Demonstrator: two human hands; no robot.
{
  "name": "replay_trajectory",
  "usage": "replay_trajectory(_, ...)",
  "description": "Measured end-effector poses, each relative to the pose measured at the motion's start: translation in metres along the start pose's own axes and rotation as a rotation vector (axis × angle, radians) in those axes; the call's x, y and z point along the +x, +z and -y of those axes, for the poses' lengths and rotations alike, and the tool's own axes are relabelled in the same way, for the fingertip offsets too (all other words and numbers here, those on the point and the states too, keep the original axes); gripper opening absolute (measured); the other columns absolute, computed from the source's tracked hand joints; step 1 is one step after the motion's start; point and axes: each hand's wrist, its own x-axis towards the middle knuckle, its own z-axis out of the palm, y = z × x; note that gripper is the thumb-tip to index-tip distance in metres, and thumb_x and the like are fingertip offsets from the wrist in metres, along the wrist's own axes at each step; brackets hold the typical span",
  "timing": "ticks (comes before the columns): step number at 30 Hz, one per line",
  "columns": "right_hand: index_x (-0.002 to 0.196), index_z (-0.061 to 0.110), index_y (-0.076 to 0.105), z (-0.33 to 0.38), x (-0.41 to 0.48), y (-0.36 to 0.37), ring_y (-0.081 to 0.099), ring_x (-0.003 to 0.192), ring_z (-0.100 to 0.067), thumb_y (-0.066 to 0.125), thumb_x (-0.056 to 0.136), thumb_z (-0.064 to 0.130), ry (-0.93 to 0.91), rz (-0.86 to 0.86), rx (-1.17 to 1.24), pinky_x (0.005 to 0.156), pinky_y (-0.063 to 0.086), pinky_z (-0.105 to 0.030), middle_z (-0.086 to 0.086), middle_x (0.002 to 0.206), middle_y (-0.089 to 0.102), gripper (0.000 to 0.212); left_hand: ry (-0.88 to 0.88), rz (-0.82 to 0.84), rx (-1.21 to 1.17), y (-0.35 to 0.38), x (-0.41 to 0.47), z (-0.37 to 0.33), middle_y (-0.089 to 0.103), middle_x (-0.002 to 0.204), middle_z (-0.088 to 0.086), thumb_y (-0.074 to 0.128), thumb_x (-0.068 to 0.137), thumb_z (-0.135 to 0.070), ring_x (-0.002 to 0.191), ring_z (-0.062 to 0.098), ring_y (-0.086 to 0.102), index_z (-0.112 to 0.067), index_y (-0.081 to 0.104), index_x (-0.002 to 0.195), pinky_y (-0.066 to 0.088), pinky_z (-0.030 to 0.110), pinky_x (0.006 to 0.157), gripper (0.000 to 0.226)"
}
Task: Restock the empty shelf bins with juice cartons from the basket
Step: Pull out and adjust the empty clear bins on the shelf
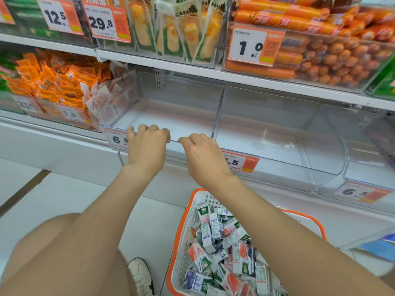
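Observation:
A clear empty shelf bin (pixel 171 112) stands on the lower shelf straight ahead. My left hand (pixel 147 146) has its fingers curled over the bin's front rim. My right hand (pixel 205 154) grips the same rim just to the right, near the divider. Two more empty clear bins (pixel 267 133) (pixel 363 154) follow to the right. Below my right arm, an orange and white basket (pixel 183 231) sits on the floor, filled with several small juice cartons (pixel 224 253) lying jumbled.
Bins of orange snack packets (pixel 53 80) and pale packets (pixel 111 97) fill the shelf to the left. Sausages (pixel 320 58) and corn packs (pixel 181 33) crowd the shelf above. Price tags (pixel 241 162) hang on the bin fronts. My knee and shoe (pixel 141 274) are beside the basket.

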Motion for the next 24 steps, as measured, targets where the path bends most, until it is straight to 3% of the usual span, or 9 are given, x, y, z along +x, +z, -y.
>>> replay_trajectory(4, 0.108, 0.013, 0.067, -0.038, -0.040, -0.013, 0.055, 0.087, -0.033, 0.062, 0.063, -0.013, -0.012, -0.158, 0.000, 0.074, 0.043, -0.042, -0.007, 0.097, 0.059, 0.053, 0.057, -0.061, -0.115, 0.008, -0.016, -0.040, 0.056, 0.138, 0.005, 0.065, 0.087, -0.003, 0.138, 0.039, 0.039, -0.027, 0.061, 0.133, 0.025, 0.065, 0.117, 0.052)
replay_trajectory(8, 0.109, 0.017, 0.060, -0.095, -0.082, -0.032, 0.049, 0.092, -0.033, 0.064, 0.061, -0.009, 0.161, -0.128, -0.101, 0.075, 0.039, -0.044, -0.005, 0.101, 0.054, 0.054, 0.043, 0.034, -0.172, 0.015, -0.033, -0.079, 0.035, 0.157, 0.012, 0.060, 0.098, -0.018, 0.149, 0.047, 0.016, -0.024, 0.046, 0.148, 0.021, 0.074, 0.115, 0.052)
replay_trajectory(11, 0.114, 0.018, 0.060, -0.128, -0.104, -0.033, 0.051, 0.093, -0.033, 0.063, 0.070, -0.005, 0.244, -0.047, -0.120, 0.076, 0.041, -0.043, -0.004, 0.103, 0.054, 0.050, 0.077, 0.094, -0.187, 0.027, -0.028, -0.089, 0.040, 0.152, 0.015, 0.058, 0.097, -0.015, 0.148, 0.053, 0.018, -0.018, 0.043, 0.148, 0.021, 0.072, 0.117, 0.053)
replay_trajectory(15, 0.118, 0.015, 0.063, -0.153, -0.115, -0.024, 0.055, 0.091, -0.034, 0.065, 0.077, -0.013, 0.325, -0.075, -0.049, 0.074, 0.049, -0.045, -0.007, 0.104, 0.058, 0.050, 0.150, 0.093, -0.277, 0.042, -0.013, -0.087, 0.058, 0.124, 0.012, 0.054, 0.086, -0.003, 0.133, 0.048, 0.044, -0.011, 0.052, 0.127, 0.021, 0.068, 0.119, 0.042)
replay_trajectory(19, 0.120, 0.011, 0.066, -0.157, -0.112, -0.015, 0.055, 0.095, -0.033, 0.062, 0.075, -0.023, 0.335, -0.065, 0.040, 0.075, 0.052, -0.046, -0.008, 0.106, 0.055, 0.056, 0.157, 0.071, -0.368, 0.038, -0.011, -0.088, 0.057, 0.125, 0.015, 0.052, 0.084, 0.012, 0.143, 0.047, 0.030, -0.005, 0.056, 0.127, 0.021, 0.073, 0.117, 0.047)
replay_trajectory(24, 0.121, 0.013, 0.064, -0.158, -0.110, -0.016, 0.057, 0.091, -0.032, 0.059, 0.075, -0.022, 0.351, -0.045, 0.087, 0.075, 0.050, -0.044, -0.007, 0.107, 0.052, 0.058, 0.155, 0.100, -0.419, 0.034, -0.013, -0.093, 0.051, 0.135, 0.019, 0.053, 0.089, 0.011, 0.152, 0.039, 0.025, 0.000, 0.053, 0.126, 0.017, 0.082, 0.114, 0.039)
